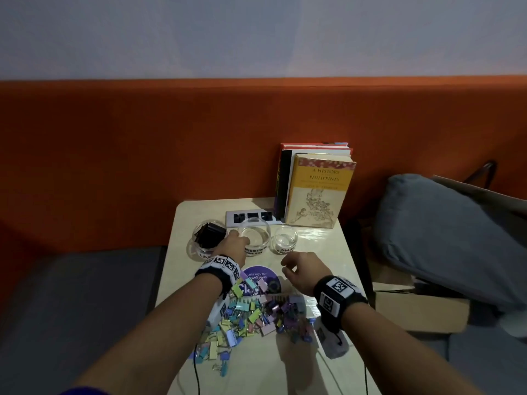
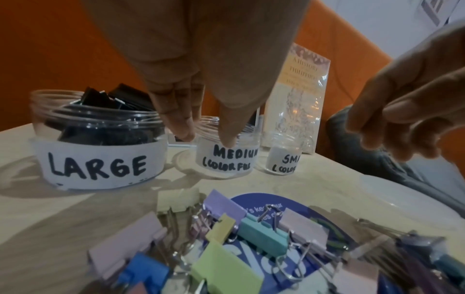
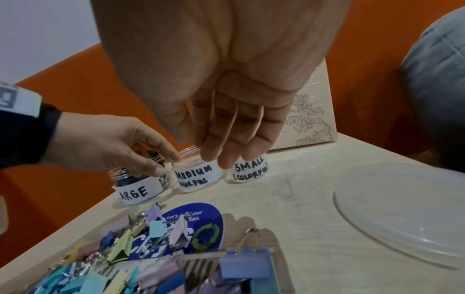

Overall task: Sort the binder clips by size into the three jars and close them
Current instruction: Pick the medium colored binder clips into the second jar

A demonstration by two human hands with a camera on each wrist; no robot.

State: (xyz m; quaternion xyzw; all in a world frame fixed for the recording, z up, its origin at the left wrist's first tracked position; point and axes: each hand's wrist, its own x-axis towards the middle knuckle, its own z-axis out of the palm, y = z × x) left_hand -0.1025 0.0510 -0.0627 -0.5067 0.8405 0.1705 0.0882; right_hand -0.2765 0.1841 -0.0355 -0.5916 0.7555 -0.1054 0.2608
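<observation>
Only the LARGE jar (image 1: 206,241) at ten o'clock on the surface (image 1: 319,280) holds black clips, the MEDIUM jar (image 1: 255,236) and SMALL jar (image 1: 285,240) stand empty and lidless, the colourful binder clips (image 1: 251,312) lie heaped at six o'clock, the left hand (image 1: 232,245) touches the MEDIUM rim with nothing visibly pinched, and the right hand (image 1: 303,270) hovers loose and empty.

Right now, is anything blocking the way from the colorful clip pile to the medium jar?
The left hand hangs at the medium jar's near rim, fingertips at its open mouth. Otherwise only bare table and a flat purple sticker lie between the clip pile and that jar. No lid is on it.
</observation>
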